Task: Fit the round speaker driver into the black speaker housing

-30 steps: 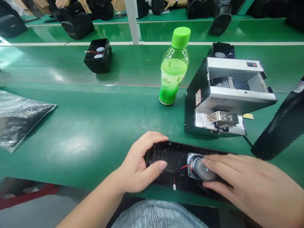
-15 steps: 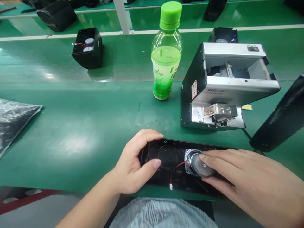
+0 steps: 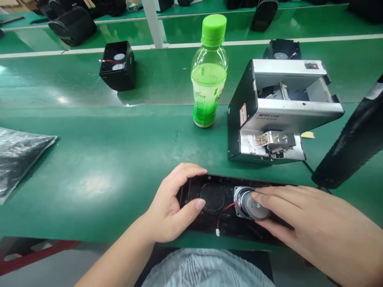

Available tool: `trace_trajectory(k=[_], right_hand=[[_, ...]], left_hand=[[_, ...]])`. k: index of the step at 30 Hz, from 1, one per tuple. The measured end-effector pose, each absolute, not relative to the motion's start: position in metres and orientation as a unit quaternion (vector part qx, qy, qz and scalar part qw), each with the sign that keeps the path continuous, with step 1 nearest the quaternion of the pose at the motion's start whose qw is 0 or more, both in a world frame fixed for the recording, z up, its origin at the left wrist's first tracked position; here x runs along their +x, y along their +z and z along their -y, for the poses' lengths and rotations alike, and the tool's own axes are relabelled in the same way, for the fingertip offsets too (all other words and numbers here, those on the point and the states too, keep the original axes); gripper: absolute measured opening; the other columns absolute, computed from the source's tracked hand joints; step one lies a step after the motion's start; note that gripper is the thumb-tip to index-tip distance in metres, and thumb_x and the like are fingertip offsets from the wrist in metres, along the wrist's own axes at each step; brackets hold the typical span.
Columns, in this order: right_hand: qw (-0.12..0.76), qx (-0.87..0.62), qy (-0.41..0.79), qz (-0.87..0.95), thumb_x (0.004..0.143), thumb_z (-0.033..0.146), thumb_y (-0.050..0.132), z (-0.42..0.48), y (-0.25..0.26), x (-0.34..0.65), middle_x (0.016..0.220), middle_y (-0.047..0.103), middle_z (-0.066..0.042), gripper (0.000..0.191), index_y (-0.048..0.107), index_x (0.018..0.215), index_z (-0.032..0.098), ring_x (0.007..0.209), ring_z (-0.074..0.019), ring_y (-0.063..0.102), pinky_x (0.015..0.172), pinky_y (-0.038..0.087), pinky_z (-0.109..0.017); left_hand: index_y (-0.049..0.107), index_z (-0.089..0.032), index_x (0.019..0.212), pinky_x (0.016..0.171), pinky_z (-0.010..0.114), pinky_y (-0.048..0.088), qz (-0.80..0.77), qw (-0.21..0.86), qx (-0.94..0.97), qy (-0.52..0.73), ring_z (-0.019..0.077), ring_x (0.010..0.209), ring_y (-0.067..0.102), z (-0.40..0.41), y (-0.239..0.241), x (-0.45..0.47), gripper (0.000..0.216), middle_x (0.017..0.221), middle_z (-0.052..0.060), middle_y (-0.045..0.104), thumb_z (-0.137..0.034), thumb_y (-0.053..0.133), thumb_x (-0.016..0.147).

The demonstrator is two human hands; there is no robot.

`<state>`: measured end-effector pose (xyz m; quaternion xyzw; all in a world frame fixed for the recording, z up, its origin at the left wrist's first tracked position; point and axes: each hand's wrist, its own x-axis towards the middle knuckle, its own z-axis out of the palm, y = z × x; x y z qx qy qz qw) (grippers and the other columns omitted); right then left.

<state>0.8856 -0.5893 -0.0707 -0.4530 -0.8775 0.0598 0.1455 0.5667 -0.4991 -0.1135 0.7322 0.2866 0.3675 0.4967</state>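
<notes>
A long black speaker panel (image 3: 227, 225) lies at the near edge of the green bench. My left hand (image 3: 170, 207) grips its left end, thumb beside a round mesh grille (image 3: 213, 197). My right hand (image 3: 311, 227) rests flat on the panel's right part, its fingertips pressing on a round metal speaker driver (image 3: 249, 205) seated in the panel. A thin red wire (image 3: 226, 211) runs from the driver to a small white plug (image 3: 218, 232) at the panel's front edge.
Behind the panel stands a silver and black machine (image 3: 278, 111), with a green bottle (image 3: 209, 75) to its left. A black cylinder (image 3: 350, 139) leans at the right. A black box with fans (image 3: 117, 71) sits farther back, and a plastic bag (image 3: 18, 155) at the left.
Both hands stay on the panel and driver. The view shifted slightly, first downward and then back a little; nothing was picked up or let go.
</notes>
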Motion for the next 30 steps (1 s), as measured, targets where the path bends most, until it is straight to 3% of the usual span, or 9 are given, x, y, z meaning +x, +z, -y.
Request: trace_trajectory(k=[11, 21, 30], right_hand=[[0.142, -0.449, 0.050, 0.881, 0.134, 0.046, 0.035, 0.591, -0.079, 0.894, 0.135, 0.063, 0.000, 0.046, 0.070, 0.126, 0.016, 0.110, -0.0193, 0.061, 0.099, 0.041, -0.038], [0.146, -0.461, 0.089, 0.871, 0.135, 0.043, 0.032, 0.595, -0.080, 0.894, 0.138, 0.062, 0.002, 0.044, 0.068, 0.132, 0.018, 0.114, -0.0199, 0.059, 0.105, 0.036, -0.041], [0.161, -0.467, 0.059, 0.867, 0.135, 0.042, 0.029, 0.591, -0.074, 0.884, 0.128, 0.064, 0.003, 0.047, 0.067, 0.125, 0.017, 0.104, -0.0185, 0.060, 0.097, 0.038, -0.041]], left_hand=[[0.067, -0.028, 0.145, 0.110, 0.041, 0.052, -0.286, 0.498, 0.729, 0.372, 0.0273, 0.127, 0.065, 0.499, -0.115, 0.566, 0.044, 0.136, 0.009, 0.068, -0.032, 0.075, 0.103], [0.066, -0.030, 0.147, 0.113, 0.039, 0.049, -0.302, 0.507, 0.725, 0.355, 0.0272, 0.131, 0.063, 0.499, -0.115, 0.565, 0.043, 0.139, 0.008, 0.067, -0.034, 0.074, 0.104], [0.067, -0.031, 0.145, 0.113, 0.039, 0.049, -0.312, 0.507, 0.724, 0.348, 0.0264, 0.129, 0.063, 0.501, -0.113, 0.564, 0.040, 0.138, 0.007, 0.066, -0.037, 0.072, 0.106]])
